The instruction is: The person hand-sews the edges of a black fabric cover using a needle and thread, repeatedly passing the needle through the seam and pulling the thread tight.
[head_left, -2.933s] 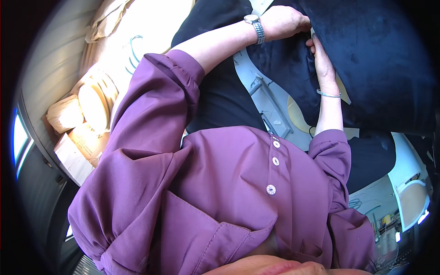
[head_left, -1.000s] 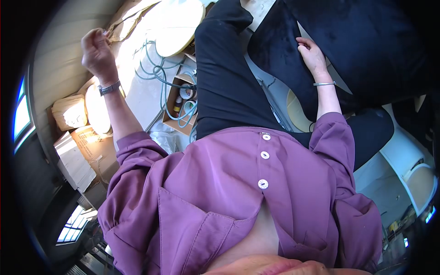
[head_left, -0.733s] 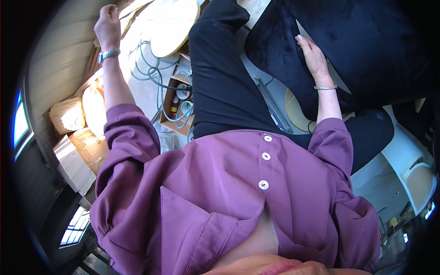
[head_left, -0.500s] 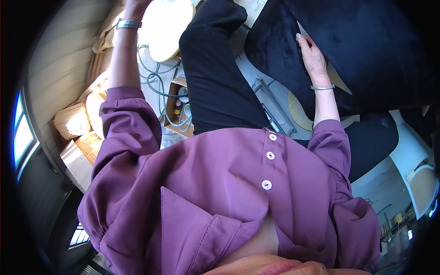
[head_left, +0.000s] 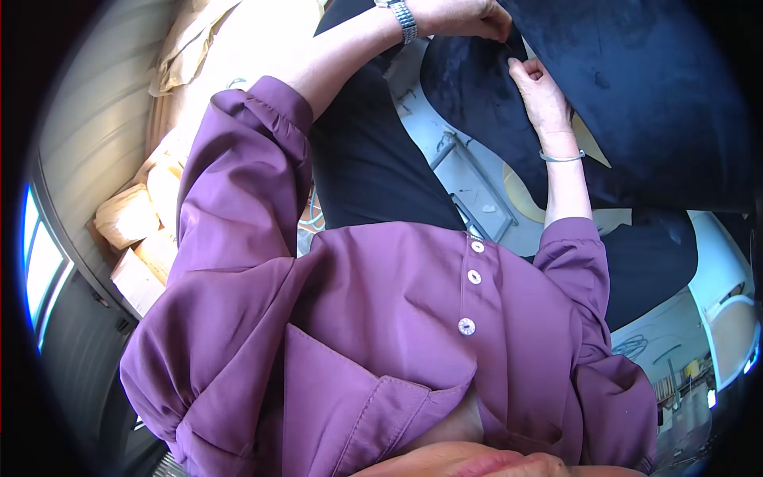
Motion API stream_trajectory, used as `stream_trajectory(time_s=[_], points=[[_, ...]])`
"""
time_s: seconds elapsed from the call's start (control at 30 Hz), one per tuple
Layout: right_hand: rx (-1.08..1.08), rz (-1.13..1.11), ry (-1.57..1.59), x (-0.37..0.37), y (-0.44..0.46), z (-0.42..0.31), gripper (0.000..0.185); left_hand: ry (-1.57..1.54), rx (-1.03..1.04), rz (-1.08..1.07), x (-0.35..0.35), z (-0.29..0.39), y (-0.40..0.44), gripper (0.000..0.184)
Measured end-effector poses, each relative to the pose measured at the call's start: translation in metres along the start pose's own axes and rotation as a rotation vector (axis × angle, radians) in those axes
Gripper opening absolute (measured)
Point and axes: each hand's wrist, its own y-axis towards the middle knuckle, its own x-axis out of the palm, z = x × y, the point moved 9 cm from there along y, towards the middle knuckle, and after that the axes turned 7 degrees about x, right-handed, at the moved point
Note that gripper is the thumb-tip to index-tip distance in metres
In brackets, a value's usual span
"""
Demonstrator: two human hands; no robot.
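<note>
Across the upper right lies a large piece of dark, smooth sheet material (head_left: 636, 87), with a narrow pale gap (head_left: 590, 143) running through it. My right hand (head_left: 547, 99), a bangle at its wrist, rests on the material beside this gap. Its fingers are curled, with thumb and forefinger pinched on the edge of the material. Just above it, my left hand (head_left: 461, 16) comes in from the left, wearing a metal-band watch (head_left: 404, 22). Its fingertips point down, pressed together, close to the right thumb. What they hold, if anything, is too small to make out.
My black-trousered leg (head_left: 373, 159) runs up the middle. Beside it a grey metal frame (head_left: 477, 183) lies on the floor. Wrapped packages (head_left: 127, 213) are stacked at the left by the wall. A white chair-like object (head_left: 719, 318) stands at the right.
My left hand has swung from the upper left across to the right, near my right hand, and its sleeve now covers most of the box and hose. My right hand stays almost in place.
</note>
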Motion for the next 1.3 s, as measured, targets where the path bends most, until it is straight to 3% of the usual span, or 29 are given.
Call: stream_trajectory(time_s=[0.13,0.33,0.53,1.3], points=[[-0.002,0.009,-0.005,-0.002,-0.002,-0.002,0.038,0.089,0.061,0.007,0.0,-0.002,0.004,0.017],[0.015,0.014,-0.01,-0.006,-0.004,-0.006,0.038,-0.047,-0.103,-0.093,0.004,-0.018,0.006,0.019],[-0.021,0.045,-0.035,-0.009,-0.004,-0.016,0.04,-0.038,-0.06,0.011,0.006,-0.021,0.008,0.019],[-0.118,0.094,-0.02,-0.012,-0.005,-0.024,0.045,-0.261,-0.011,-0.04,0.02,-0.042,0.016,0.013]])
